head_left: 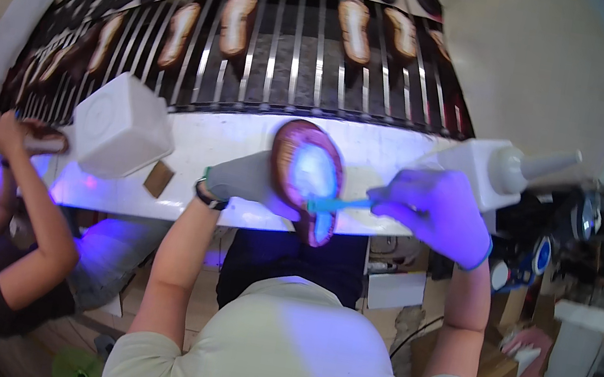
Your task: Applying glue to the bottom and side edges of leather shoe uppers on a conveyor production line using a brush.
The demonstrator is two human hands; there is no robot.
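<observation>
My left hand (247,179), in a grey glove, holds a brown shoe sole (305,177) over the white bench edge (198,141). The sole's inner face glows pale blue under the violet light. My right hand (438,211), in a glove that looks purple, grips a small blue brush (335,205) whose tip rests on the sole's lower part. Both hands are close together just in front of my chest.
A slatted conveyor (275,64) carries several tan and dark soles behind the bench. A white square container (121,125) stands at left, a white squeeze bottle (501,170) at right. Another person (22,237) works at my left, hand on a sole. Boxes clutter the floor at right.
</observation>
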